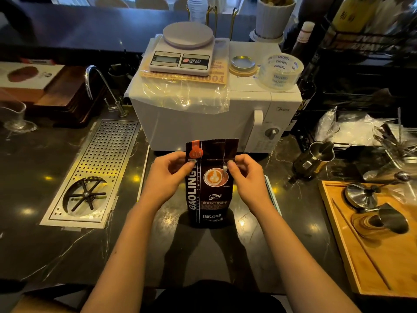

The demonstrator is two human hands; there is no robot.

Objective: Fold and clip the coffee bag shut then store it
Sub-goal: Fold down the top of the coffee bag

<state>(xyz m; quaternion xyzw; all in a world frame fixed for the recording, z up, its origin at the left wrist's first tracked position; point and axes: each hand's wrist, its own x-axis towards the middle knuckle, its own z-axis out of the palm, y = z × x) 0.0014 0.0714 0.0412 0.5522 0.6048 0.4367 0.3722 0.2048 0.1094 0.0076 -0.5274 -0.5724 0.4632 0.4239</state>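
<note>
- Coffee bag [211, 186] stands upright on the dark worktop [67, 245], just near of the white microwave [203, 118].
- Left hand [168, 175] pinches the bag's upper left edge.
- Right hand [244, 175] pinches its upper right edge.

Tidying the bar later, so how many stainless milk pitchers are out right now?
2: one milk pitcher upright on the dark counter right of the microwave, another lying on the wooden tray. Clutter at right may hide more.
</note>
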